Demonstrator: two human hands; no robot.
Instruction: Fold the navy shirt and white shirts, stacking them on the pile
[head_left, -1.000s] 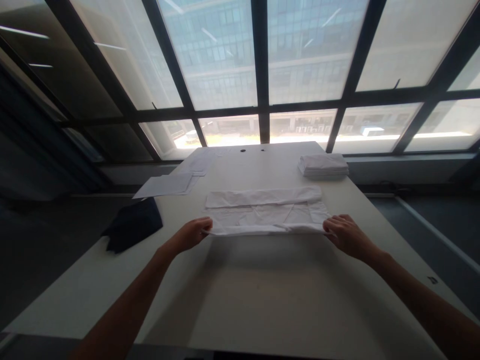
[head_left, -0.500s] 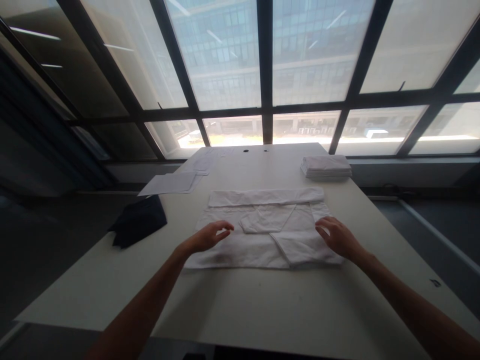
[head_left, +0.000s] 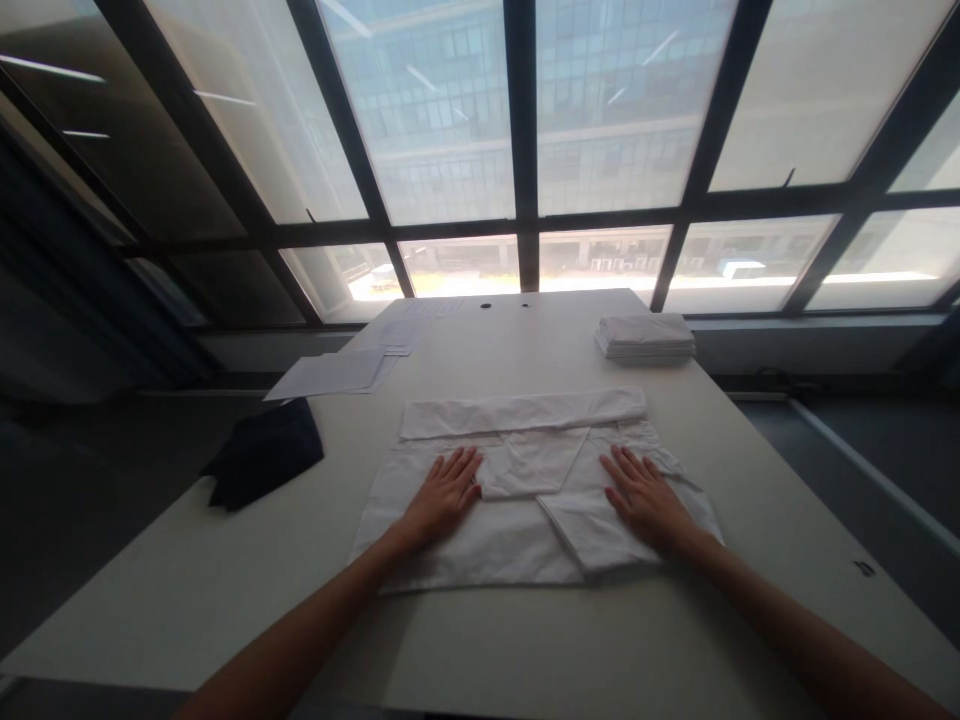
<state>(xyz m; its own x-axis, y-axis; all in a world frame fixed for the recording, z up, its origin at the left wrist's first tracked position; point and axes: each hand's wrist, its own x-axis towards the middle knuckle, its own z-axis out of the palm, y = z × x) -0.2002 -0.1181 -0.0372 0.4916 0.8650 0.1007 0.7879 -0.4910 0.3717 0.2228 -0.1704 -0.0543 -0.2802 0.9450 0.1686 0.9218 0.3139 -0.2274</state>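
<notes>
A white garment [head_left: 480, 545], partly folded, lies on the white table in front of me. Its far edge is turned over into a long band, and two folded flaps, perhaps sleeves, cross its middle. My left hand [head_left: 444, 495] rests flat on the garment's left half, fingers stretched out beside the middle flap. On the right half, my right hand [head_left: 646, 500] lies flat with its fingers spread, close to the nearer flap. Neither hand grips anything. The cloth beneath both palms is hidden.
A stack of folded white cloth [head_left: 646, 340] stands at the table's far right. Dark folded cloth [head_left: 266, 452] lies by the left edge, with white paper sheets [head_left: 330, 374] beyond it. Large windows [head_left: 450, 120] rise behind the white table [head_left: 510, 650].
Both hands have come down from curled, raised poses to lie flat on the garment. The garment appears nearer to me and its near edge lower in view; the camera has shifted slightly.
</notes>
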